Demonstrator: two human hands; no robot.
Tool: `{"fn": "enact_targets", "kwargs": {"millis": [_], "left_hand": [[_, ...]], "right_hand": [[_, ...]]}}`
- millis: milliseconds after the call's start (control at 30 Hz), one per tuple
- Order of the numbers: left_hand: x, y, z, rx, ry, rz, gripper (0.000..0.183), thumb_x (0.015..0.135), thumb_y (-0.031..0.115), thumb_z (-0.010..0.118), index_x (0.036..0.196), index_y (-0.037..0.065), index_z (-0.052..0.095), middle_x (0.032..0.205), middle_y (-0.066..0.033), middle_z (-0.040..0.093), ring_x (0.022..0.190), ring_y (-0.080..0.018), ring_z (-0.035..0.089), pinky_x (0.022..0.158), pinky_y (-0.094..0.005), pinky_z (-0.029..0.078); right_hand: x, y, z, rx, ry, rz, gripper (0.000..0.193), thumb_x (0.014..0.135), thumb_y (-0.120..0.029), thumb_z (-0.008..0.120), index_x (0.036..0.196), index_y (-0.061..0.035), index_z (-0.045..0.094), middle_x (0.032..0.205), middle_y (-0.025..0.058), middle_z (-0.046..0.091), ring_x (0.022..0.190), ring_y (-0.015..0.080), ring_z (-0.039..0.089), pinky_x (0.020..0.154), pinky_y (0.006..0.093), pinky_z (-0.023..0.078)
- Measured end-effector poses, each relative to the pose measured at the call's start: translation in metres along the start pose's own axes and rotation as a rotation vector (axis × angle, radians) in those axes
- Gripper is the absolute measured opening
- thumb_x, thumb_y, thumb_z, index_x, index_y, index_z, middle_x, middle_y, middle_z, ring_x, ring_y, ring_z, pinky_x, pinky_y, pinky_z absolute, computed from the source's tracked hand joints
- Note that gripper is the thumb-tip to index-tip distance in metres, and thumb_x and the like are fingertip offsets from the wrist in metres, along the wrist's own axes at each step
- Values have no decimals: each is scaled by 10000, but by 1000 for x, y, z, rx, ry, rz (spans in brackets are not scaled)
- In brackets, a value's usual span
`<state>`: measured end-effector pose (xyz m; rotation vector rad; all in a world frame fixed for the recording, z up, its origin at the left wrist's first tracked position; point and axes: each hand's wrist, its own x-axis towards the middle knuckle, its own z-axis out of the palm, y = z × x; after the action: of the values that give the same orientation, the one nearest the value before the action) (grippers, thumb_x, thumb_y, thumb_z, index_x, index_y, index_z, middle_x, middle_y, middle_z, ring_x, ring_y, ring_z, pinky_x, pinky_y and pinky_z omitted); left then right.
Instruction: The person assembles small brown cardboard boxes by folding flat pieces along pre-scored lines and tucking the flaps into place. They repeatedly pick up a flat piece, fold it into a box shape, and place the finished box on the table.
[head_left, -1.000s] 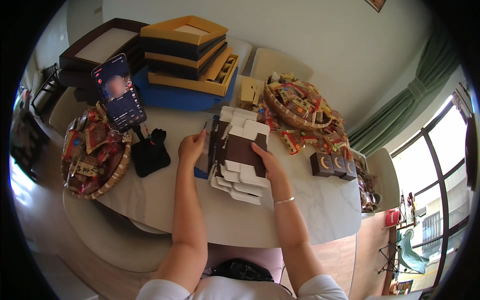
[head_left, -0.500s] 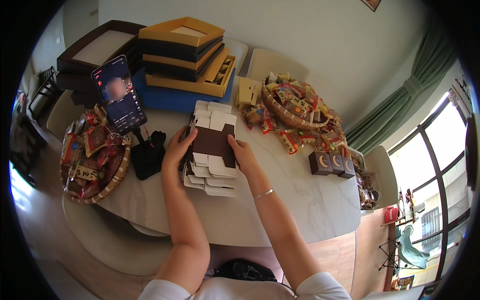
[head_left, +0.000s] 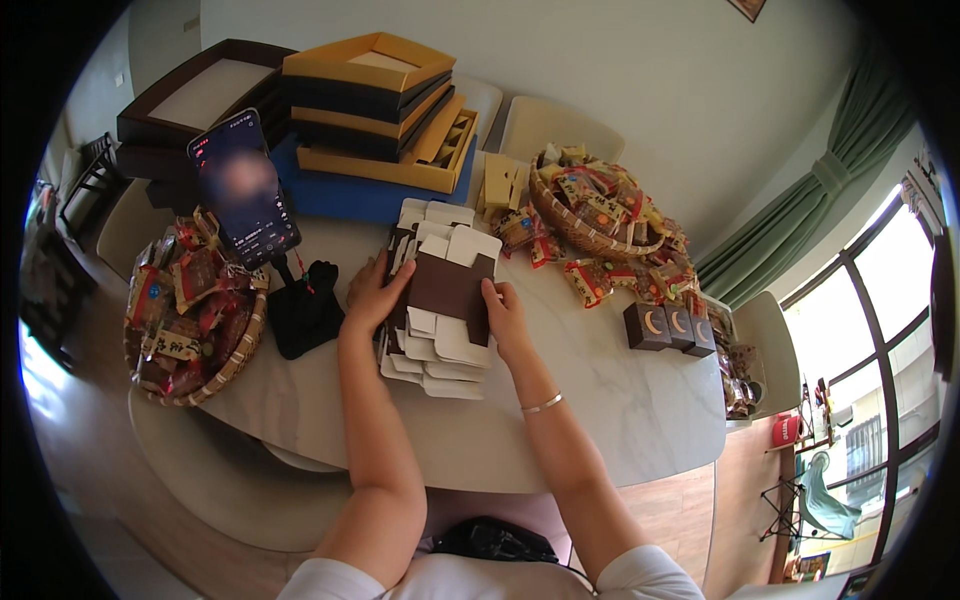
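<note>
- Far left of the carton stack (head_left: 450, 287), a woven basket (head_left: 252, 338) brims with glossy, clear-and-red wrapped packets, their pale labels carrying dark characters.
- Left of the stack, a phone (head_left: 240, 210) shows white text and icons — too small to read — above a soft-looking black stand (head_left: 303, 322).
- Behind the stack, angular gold-and-black boxes (head_left: 368, 66) are piled over a blue box (head_left: 345, 200).
- At the stack's left edge, the left hand (head_left: 376, 292) grips, thumb over the top.
- Between both hands, over the marble-patterned table (head_left: 600, 410), sits the stack itself: matte brown card, white flaps fanned front and back.
- At its right edge, the right hand (head_left: 507, 314) clasps the side, thumb near the upper face.
- Beyond, right of the stack, a second wicker basket (head_left: 583, 236) overflows with printed packets.
- Farther right of the stack, dark cube boxes (head_left: 668, 328) display golden crescents.
</note>
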<state>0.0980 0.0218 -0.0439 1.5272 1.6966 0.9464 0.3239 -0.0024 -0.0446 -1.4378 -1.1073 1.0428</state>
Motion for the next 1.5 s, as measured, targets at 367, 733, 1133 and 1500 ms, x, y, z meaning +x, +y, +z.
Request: {"fn": "enact_targets", "kwargs": {"millis": [367,733,1133,1500], "left_hand": [[-15,39,34,330,104,9,999,739,853,426,1519,264,220,1581,-165,115,1453,-394,67,1057,-713,45],[-24,49,1,294,88,-228,1054,634,778,648,1422,113,431,1449,-227,381,1312,-372,409,1024,-417,403],[-48,81,30,537,-72,6,1253,479,754,764,1509,276,236,1581,-157,108,1460,-352,89,1106,-665,69],[-55,82,38,468,13,33,1196,505,603,842,1492,223,284,1574,-193,105,1458,-383,61,1092,-682,68]], "right_hand": [[23,31,-44,153,113,122,330,882,-291,692,931,16,581,806,75,597,704,139,543,619,294,447],[25,46,-25,30,153,115,396,878,-328,686,986,35,573,831,92,603,766,162,547,672,331,457],[42,16,-93,413,-26,173,233,798,-127,766,894,32,626,865,103,671,721,160,630,637,276,517],[36,31,-116,31,145,114,301,761,-184,803,867,-32,565,762,51,579,659,145,549,592,289,470]]}}
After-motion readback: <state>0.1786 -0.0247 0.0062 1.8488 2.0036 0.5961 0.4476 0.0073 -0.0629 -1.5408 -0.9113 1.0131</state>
